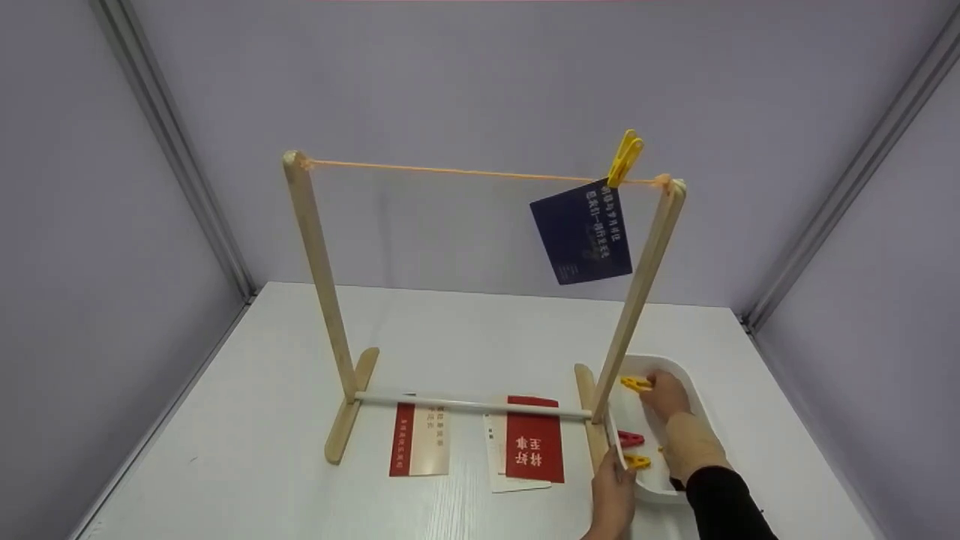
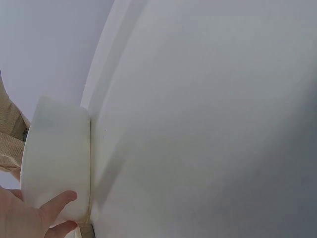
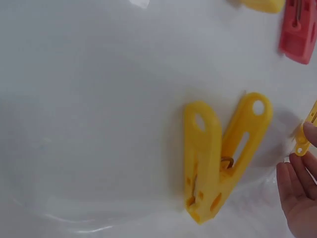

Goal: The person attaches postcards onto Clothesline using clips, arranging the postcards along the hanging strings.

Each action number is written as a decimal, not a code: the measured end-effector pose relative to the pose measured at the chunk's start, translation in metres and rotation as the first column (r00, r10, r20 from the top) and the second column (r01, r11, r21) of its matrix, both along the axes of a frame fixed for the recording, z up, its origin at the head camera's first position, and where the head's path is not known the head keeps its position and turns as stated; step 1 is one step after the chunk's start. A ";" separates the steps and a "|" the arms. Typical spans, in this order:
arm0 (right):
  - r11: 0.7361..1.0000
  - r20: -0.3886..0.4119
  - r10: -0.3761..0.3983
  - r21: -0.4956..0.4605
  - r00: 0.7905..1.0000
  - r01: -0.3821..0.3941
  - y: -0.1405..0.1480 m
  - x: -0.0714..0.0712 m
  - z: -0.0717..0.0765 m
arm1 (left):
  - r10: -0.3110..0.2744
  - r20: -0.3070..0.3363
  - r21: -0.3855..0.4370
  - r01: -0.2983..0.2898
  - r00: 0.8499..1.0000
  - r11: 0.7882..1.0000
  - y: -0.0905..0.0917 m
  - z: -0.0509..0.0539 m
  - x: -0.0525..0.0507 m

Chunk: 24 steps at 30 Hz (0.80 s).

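Note:
In the head view my right hand (image 1: 667, 396) reaches into a white tray (image 1: 658, 496) and pinches a yellow clothespin (image 1: 636, 383) by its end. At the right wrist view's edge, thumb and fingers meet around this clothespin (image 3: 306, 134). My left hand (image 1: 613, 496) grips the tray's near left rim; in the left wrist view its fingers (image 2: 59, 203) lie against the tray's outer wall (image 2: 57, 148). A red clothespin (image 1: 631, 439) and another yellow clothespin (image 1: 637, 461) lie inside by that rim. A further yellow clothespin (image 3: 205, 163) fills the middle of the right wrist view.
A wooden stand (image 1: 634, 307) carries an orange string (image 1: 450, 171). A dark blue card (image 1: 581, 234) hangs tilted from it by a yellow clothespin (image 1: 625, 157). Beneath the white crossbar (image 1: 472, 406) lie a red-and-cream card (image 1: 427, 442) and a red card (image 1: 534, 446) on pale ones.

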State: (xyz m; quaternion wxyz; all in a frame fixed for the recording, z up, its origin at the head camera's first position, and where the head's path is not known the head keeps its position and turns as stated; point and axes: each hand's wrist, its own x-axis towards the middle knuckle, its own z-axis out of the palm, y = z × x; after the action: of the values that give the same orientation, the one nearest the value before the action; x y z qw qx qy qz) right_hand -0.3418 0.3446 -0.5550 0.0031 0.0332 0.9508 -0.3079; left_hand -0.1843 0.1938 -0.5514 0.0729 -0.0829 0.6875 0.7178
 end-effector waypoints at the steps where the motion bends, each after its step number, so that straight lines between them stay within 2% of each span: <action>1: 1.000 0.000 0.000 -0.003 1.000 0.000 0.000 0.000 0.001 | -0.001 0.005 0.001 0.001 1.000 1.000 0.000 0.000 0.000; 4: 1.000 -0.002 -0.005 -0.005 1.000 0.005 0.000 0.002 0.001 | 0.000 0.012 -0.002 0.000 1.000 1.000 0.001 0.000 0.000; 8: 0.998 0.008 -0.027 -0.063 1.000 0.028 -0.001 0.004 0.002 | 0.008 0.007 -0.002 -0.008 1.000 1.000 0.000 0.000 0.001; 14: 0.978 -0.073 -0.068 -0.204 0.995 0.052 -0.003 0.006 0.011 | 0.020 -0.034 -0.008 -0.021 0.999 1.000 -0.001 0.002 0.002; 17: 0.944 -0.074 -0.106 -0.320 0.992 0.077 -0.004 0.006 0.019 | 0.024 -0.050 -0.012 -0.024 0.998 1.000 -0.001 0.002 0.003; 21: 0.872 -0.029 -0.141 -0.478 0.990 0.110 -0.005 0.006 0.029 | 0.023 -0.086 -0.016 -0.025 0.996 1.000 -0.002 0.001 0.003; 24: 0.829 -0.007 -0.155 -0.544 0.988 0.126 -0.005 0.008 0.036 | 0.025 -0.114 -0.021 -0.027 0.993 0.999 -0.001 0.001 0.003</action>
State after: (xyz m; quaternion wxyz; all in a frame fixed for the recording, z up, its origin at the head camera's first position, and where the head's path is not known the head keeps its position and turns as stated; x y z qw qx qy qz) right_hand -0.3335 0.3399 -0.5193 -0.0341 0.0929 0.8196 -0.5643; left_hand -0.1813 0.1929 -0.5501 0.0232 -0.0514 0.6974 0.7145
